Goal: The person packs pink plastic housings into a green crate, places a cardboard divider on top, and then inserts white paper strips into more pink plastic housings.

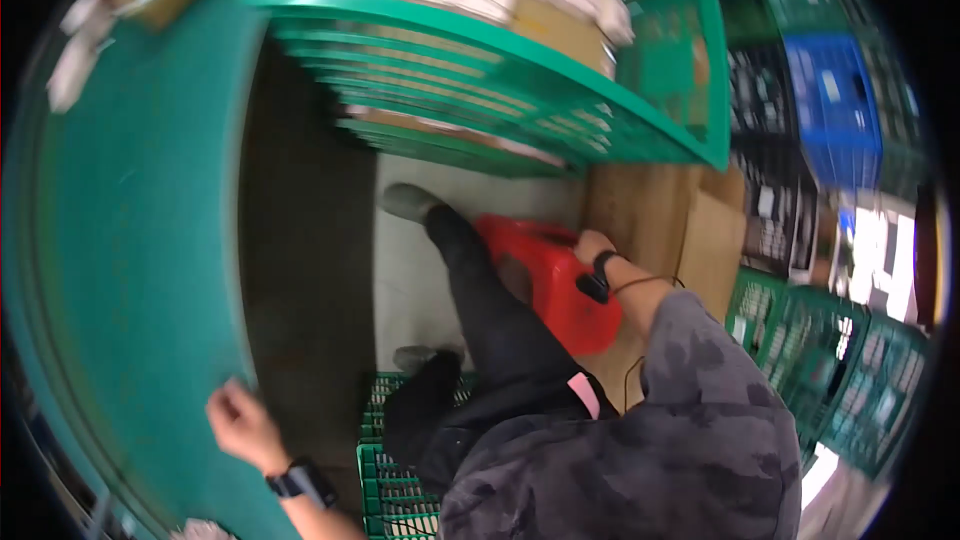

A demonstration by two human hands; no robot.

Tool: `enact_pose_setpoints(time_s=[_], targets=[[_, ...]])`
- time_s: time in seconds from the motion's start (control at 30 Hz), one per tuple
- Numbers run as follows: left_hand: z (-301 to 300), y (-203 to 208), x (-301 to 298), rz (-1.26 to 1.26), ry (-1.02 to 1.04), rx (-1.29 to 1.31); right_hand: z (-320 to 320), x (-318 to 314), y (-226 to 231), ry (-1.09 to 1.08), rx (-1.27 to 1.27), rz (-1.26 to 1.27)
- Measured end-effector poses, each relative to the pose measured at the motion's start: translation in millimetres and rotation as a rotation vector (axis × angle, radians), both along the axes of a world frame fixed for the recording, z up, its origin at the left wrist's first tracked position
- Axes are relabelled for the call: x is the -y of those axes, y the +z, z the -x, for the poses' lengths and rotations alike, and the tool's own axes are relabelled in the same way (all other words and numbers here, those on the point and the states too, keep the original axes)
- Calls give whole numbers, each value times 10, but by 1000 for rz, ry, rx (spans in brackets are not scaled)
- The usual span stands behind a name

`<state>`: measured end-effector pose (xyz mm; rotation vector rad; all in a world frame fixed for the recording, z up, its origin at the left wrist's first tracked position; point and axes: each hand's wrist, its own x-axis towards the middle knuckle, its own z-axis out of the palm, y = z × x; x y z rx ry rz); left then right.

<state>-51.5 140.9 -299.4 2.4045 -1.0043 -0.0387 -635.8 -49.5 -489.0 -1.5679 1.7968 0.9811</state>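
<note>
My right hand, with a black band on its wrist, grips the top edge of a red plastic stool standing on the floor beside my black-trousered leg. My left hand, wearing a black watch, holds the near edge of a large green plastic panel that fills the left of the view. My grey patterned sleeve and torso cover the lower right.
A green slatted crate loaded with cardboard boxes stands ahead. Brown cardboard lies behind the stool. More green crates and a blue crate stack at the right. Another green crate lies under my legs.
</note>
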Motion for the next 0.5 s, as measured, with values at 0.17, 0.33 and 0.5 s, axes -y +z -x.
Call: enact_pose_setpoints(time_s=[0.17, 0.33, 0.5], targets=[[-31, -166, 56, -63, -5, 203, 589, -263, -326, -164, -31, 13], [-89, -148, 27, 10, -25, 209, 368, 54, -741, -426, 126, -285], [81, -56, 213, -127, 55, 203, 57, -292, -1088, 294, 507, -91]])
